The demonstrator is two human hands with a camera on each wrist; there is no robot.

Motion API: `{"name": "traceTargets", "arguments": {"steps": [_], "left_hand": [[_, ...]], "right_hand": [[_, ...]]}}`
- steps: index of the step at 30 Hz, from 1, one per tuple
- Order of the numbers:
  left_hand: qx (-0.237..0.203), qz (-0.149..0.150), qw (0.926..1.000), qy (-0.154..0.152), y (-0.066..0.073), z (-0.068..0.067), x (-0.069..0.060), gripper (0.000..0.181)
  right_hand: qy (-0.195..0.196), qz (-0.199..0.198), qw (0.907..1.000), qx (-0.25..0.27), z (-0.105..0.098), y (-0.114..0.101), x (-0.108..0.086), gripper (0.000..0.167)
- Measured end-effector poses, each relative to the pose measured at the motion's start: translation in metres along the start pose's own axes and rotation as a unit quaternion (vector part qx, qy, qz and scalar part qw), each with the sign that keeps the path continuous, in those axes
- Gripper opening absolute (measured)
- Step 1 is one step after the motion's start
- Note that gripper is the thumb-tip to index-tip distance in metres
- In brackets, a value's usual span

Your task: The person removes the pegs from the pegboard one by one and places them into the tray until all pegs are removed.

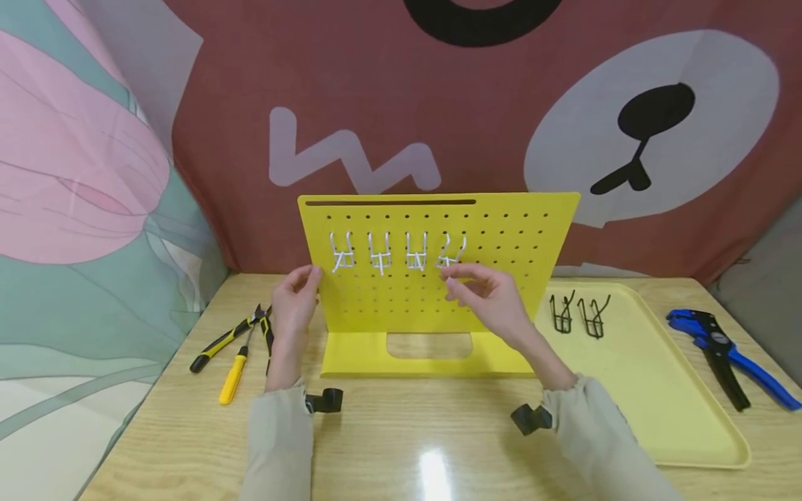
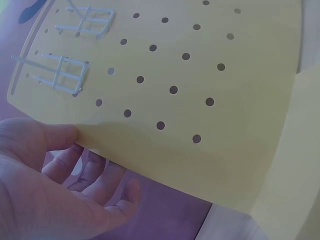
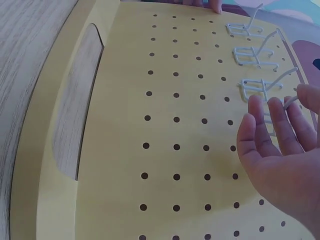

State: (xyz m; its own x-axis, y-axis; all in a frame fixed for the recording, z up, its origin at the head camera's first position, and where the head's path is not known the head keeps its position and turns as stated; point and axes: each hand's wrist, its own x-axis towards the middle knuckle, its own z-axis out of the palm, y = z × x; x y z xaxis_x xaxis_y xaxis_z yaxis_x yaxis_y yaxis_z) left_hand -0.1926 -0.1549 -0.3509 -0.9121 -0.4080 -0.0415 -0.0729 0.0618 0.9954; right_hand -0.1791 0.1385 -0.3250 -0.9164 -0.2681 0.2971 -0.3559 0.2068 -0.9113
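A yellow pegboard (image 1: 501, 278) stands upright on its base, with several white wire hooks in a row on its upper left part. My left hand (image 1: 294, 303) holds the board's left edge; in the left wrist view the thumb of that hand (image 2: 60, 185) lies at the edge, fingers behind. My right hand (image 1: 491, 299) pinches the prong of the rightmost white hook (image 1: 464, 245), which sits tilted against the board. In the right wrist view the right hand (image 3: 285, 150) partly covers that hook, beside a straighter white hook (image 3: 255, 90).
Right of the board, a pale yellow tray (image 1: 664, 396) holds two black wire hooks (image 1: 592, 323). Blue-and-black pliers (image 1: 720, 344) lie beyond it. On the left are yellow-and-black pliers (image 1: 225, 339) and a yellow-handled screwdriver (image 1: 233, 378). A printed cloth (image 1: 351, 69) hangs behind.
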Motion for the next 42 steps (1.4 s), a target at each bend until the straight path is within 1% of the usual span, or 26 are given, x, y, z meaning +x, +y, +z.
{"name": "traceTargets", "arguments": {"steps": [4,9,16,21,24,29,33,36,42], "left_hand": [[0.005,0.003,0.9999,-0.011,0.001,0.002,-0.001,0.037],[0.006,-0.002,0.9999,-0.012,0.001,0.003,-0.002,0.038],[0.000,0.000,0.9999,-0.012,0.001,0.002,-0.001,0.037],[0.003,0.002,1.0000,-0.008,0.003,-0.001,0.001,0.039],[0.004,0.003,0.9999,-0.011,0.004,-0.002,0.001,0.040],[0.008,-0.011,0.9998,-0.017,0.003,-0.002,-0.001,0.041],[0.010,-0.008,0.9997,-0.019,0.003,-0.002,-0.001,0.042],[0.010,-0.002,0.9999,-0.014,0.004,-0.002,-0.001,0.041],[0.004,-0.003,0.9999,-0.016,0.003,-0.002,-0.003,0.040]], "right_hand": [[-0.001,-0.014,0.9999,0.006,-0.004,-0.003,-0.004,0.022],[0.005,-0.029,0.9994,0.016,-0.011,-0.010,-0.009,0.024],[0.015,-0.016,0.9994,0.026,-0.023,-0.008,-0.019,0.030],[0.028,-0.006,0.9986,0.046,-0.031,0.000,-0.028,0.032],[0.040,-0.005,0.9980,0.048,-0.036,0.007,-0.034,0.032],[0.054,-0.006,0.9983,0.021,-0.049,0.016,-0.045,0.031],[0.054,-0.001,0.9985,-0.013,-0.063,0.019,-0.054,0.030],[0.046,0.002,0.9983,-0.034,-0.074,0.022,-0.060,0.029],[0.056,0.000,0.9970,-0.054,-0.101,0.024,-0.071,0.028]]}}
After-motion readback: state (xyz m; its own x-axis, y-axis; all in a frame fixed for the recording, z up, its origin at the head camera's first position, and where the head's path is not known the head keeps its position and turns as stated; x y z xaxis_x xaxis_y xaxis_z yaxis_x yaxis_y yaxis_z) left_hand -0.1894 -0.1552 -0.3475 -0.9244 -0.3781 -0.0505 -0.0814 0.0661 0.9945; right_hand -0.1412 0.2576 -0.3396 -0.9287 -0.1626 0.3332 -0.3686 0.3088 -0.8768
